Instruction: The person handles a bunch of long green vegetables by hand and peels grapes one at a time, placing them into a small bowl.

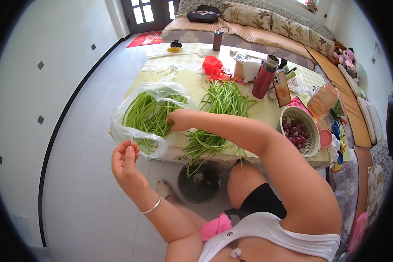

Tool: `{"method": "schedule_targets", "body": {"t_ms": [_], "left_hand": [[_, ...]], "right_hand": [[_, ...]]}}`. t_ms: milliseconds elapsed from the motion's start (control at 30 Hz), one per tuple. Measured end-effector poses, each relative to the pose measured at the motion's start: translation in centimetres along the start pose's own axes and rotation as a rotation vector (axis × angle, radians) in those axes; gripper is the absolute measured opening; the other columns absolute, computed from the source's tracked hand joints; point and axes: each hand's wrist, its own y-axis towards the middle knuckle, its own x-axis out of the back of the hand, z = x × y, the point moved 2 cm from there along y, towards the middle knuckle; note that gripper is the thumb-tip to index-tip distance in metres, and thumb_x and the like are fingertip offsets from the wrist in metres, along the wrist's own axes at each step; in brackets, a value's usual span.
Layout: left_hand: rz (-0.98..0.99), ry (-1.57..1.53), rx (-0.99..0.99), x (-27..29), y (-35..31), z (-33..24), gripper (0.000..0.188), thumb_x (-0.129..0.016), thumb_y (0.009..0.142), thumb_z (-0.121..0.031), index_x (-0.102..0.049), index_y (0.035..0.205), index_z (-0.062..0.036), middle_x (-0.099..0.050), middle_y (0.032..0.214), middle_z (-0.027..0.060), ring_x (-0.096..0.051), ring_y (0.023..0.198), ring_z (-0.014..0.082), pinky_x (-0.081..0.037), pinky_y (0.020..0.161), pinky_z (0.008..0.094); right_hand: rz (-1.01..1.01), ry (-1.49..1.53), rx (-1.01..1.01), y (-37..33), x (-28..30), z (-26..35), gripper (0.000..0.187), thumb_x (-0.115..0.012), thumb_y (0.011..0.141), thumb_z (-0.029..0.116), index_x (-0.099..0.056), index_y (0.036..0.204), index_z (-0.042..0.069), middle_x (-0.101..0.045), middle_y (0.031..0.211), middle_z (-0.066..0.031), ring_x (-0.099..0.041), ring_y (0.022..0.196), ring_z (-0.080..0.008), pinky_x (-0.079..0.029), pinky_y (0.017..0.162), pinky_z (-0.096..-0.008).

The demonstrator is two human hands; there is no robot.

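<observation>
Fingers of the left hand (125, 160) pinch the rim of a clear plastic bag (135, 114), seemingly holding its mouth wide, at the low table's (266, 114) left edge. Inside it the right hand (179, 119) closes on long green beans (147, 115); more beans (220, 105) lie loose just right. A bin (199, 183) sits beneath, a white basket (299, 131) farther right.
</observation>
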Motion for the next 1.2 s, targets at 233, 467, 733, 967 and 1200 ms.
{"method": "schedule_targets", "body": {"t_ms": [233,467,733,967,1200], "left_hand": [[-0.186,0.115,-0.235,-0.6,-0.6,-0.3,0.020,-0.059,0.092,-0.011,-0.062,0.108,0.0011,-0.064,0.092,0.0042,-0.056,0.083,0.0107,-0.045,0.078,0.0245],[-0.136,0.115,-0.335,-3.3,-3.1,-1.3,0.017,-0.056,0.093,-0.008,-0.064,0.106,0.0009,-0.063,0.090,0.0043,-0.054,0.081,0.0093,-0.044,0.075,0.0228],[0.484,0.425,-0.195,-9.6,-5.2,3.9,0.008,-0.064,0.088,-0.005,-0.067,0.093,0.0009,-0.063,0.083,0.0028,-0.058,0.074,0.0109,-0.048,0.069,0.0240],[0.830,0.810,-0.491,-14.5,-8.8,9.7,0.016,-0.073,0.077,-0.009,-0.068,0.090,-0.0006,-0.066,0.087,0.0134,-0.062,0.081,0.0299,-0.050,0.075,0.0368],[0.837,1.041,-0.652,-16.6,-11.0,13.0,0.014,-0.073,0.073,-0.010,-0.069,0.085,-0.0038,-0.064,0.085,0.0091,-0.059,0.083,0.0286,-0.046,0.073,0.0403]], "right_hand": [[-0.301,0.097,-0.066,-3.5,5.7,4.1,0.030,-0.064,0.084,0.025,-0.065,0.105,0.004,-0.068,0.096,-0.0158,-0.065,0.089,-0.0320,-0.052,0.078,-0.0424],[-1.032,0.464,-0.359,-19.2,8.0,-10.8,0.023,-0.063,0.086,0.023,-0.067,0.086,0.000,-0.066,0.071,-0.0108,-0.064,0.061,-0.0181,-0.050,0.059,-0.0330],[-0.729,0.003,-0.808,-23.6,1.3,-14.6,0.030,-0.065,0.081,0.031,-0.070,0.085,0.002,-0.068,0.076,-0.0147,-0.067,0.070,-0.0306,-0.052,0.067,-0.0423],[-0.707,0.712,-0.791,-24.8,-1.5,-17.1,0.027,-0.063,0.079,0.025,-0.066,0.080,-0.002,-0.067,0.072,-0.0153,-0.067,0.062,-0.0236,-0.053,0.063,-0.0368],[-1.285,0.957,-0.634,-24.3,-0.8,-18.5,0.025,-0.059,0.086,0.021,-0.060,0.088,-0.004,-0.063,0.071,-0.0128,-0.064,0.060,-0.0181,-0.051,0.058,-0.0334]]}}
